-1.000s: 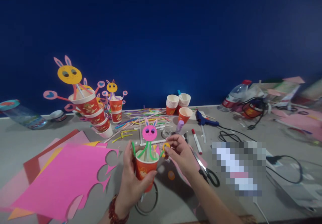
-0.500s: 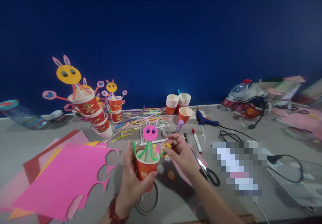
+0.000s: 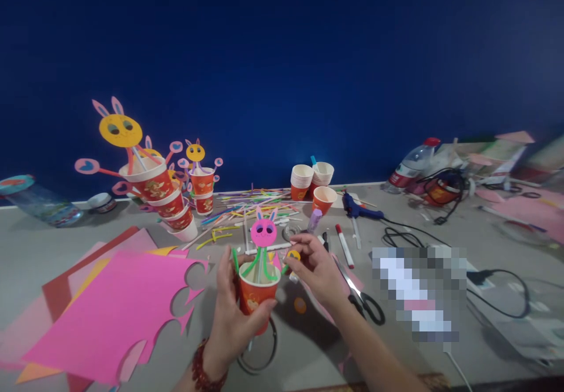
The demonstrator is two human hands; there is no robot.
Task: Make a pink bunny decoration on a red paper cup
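Observation:
My left hand (image 3: 235, 315) is wrapped round a red paper cup (image 3: 255, 295) with a white rim. Out of the cup rises a pink paper rabbit face (image 3: 264, 233) on a stalk, with green pipe-cleaner-like strips (image 3: 265, 267) bending over the rim. At the cup's right side my right hand (image 3: 314, 265) pinches a small yellow-orange paper disc (image 3: 293, 255) at the end of a green strip. An orange paper disc (image 3: 300, 305) lies on the table below that hand. Scissors (image 3: 365, 301) with black handles rest to its right.
Pink paper sheets (image 3: 110, 310) with cut-out edges lie at left. Behind them stand stacked cup figures (image 3: 154, 183). Colourful straws (image 3: 251, 210), paper cups (image 3: 302, 180), a blue glue gun (image 3: 359, 208) and a red marker (image 3: 344, 246) are farther back. A cable (image 3: 423, 233) trails at right.

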